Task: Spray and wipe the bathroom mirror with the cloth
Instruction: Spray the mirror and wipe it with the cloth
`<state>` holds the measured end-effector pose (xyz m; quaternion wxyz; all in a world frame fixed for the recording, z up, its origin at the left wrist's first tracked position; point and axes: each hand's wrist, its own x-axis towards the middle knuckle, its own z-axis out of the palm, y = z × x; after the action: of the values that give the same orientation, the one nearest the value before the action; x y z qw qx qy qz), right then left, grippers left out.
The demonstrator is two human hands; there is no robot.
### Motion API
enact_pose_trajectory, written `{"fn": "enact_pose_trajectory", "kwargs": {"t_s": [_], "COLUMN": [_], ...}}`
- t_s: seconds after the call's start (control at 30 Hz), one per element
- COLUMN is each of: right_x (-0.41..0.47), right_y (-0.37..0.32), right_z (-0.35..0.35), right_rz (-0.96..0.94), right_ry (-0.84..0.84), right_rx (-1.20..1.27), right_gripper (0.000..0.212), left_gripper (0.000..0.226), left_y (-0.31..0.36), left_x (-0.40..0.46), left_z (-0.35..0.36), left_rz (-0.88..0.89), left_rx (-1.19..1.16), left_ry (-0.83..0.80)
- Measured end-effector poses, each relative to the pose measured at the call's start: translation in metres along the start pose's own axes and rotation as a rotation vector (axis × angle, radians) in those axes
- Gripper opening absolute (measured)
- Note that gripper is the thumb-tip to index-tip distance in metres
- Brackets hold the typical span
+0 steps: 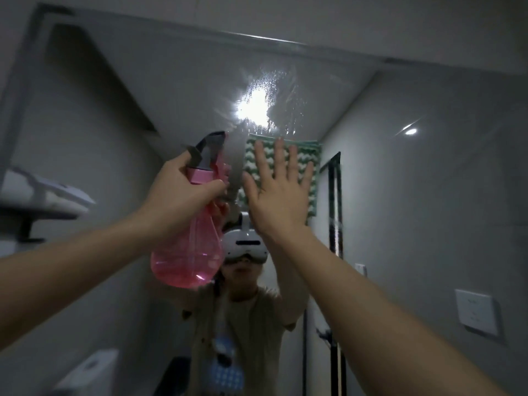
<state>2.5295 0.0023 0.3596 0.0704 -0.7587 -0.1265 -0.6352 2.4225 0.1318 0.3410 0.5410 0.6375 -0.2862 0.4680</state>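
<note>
Both hands are raised in front of the mirror (400, 181). Left hand (177, 195) is wrapped around the neck of a pink spray bottle (188, 252), fingers curled below the pink collar and a fingertip up on the dark grey spray head (208, 150). That bottle hangs tilted, its nozzle aimed up and to the right at the glass and its clear pink belly low, with a little liquid pooled at the bottom. Right hand (278, 192) is flat and spread, fingers straight and apart, its palm pressing a green and white cloth (310, 167) against the mirror; the cloth shows past the fingertips and along the hand's right side. The two hands sit just beside each other, the bottle's head near the right thumb.

Above the cloth, toward the mirror's top edge, a wet patch of droplets and streaks (271, 90) catches a bright glare. Lower in the mirror, the reflection shows the person in a white headset (247, 248) and a beige T-shirt. Near the mirror's right edge a white wall switch (475, 311) sits on the grey wall. Off the mirror's left edge is a dark shelf (37, 212) with blurred white things on it.
</note>
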Motion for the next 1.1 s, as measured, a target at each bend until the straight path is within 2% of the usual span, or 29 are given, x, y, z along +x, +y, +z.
{"fn": "enact_pose_trajectory", "kwargs": {"t_s": [0.13,0.23,0.3,0.47,0.8,1.0,1.1], "right_x": [0.015,0.019,0.023,0.037,0.053,0.046,0.049], "right_y": [-0.061,-0.089,-0.091,-0.056,0.098,0.112,0.097], "right_z": [0.01,0.011,0.011,-0.002,-0.037,-0.038,-0.034], "right_rz": [-0.14,-0.24,-0.263,-0.403,-0.067,-0.029,0.077], "right_ry": [-0.013,-0.031,-0.045,-0.069,-0.022,-0.006,0.013], "right_rx": [0.034,0.031,0.038,-0.036,-0.046,-0.033,-0.016], "right_gripper": [0.06,0.059,0.058,0.055,0.053,0.054,0.055], "left_gripper": [0.025,0.023,0.018,0.028,0.018,0.017,0.021], "left_y": [0.001,-0.006,-0.009,-0.009,0.017,0.017,0.02], "left_x": [0.003,0.005,0.004,0.006,0.015,0.022,0.026], "left_z": [-0.031,-0.052,-0.06,-0.048,0.023,0.044,0.041], "left_rz": [0.072,0.049,0.028,-0.01,-0.074,-0.113,-0.11], "left_rx": [0.089,0.135,0.174,0.182,-0.12,-0.136,-0.126], "left_ry": [0.125,0.167,0.164,0.154,0.113,0.078,0.045]}}
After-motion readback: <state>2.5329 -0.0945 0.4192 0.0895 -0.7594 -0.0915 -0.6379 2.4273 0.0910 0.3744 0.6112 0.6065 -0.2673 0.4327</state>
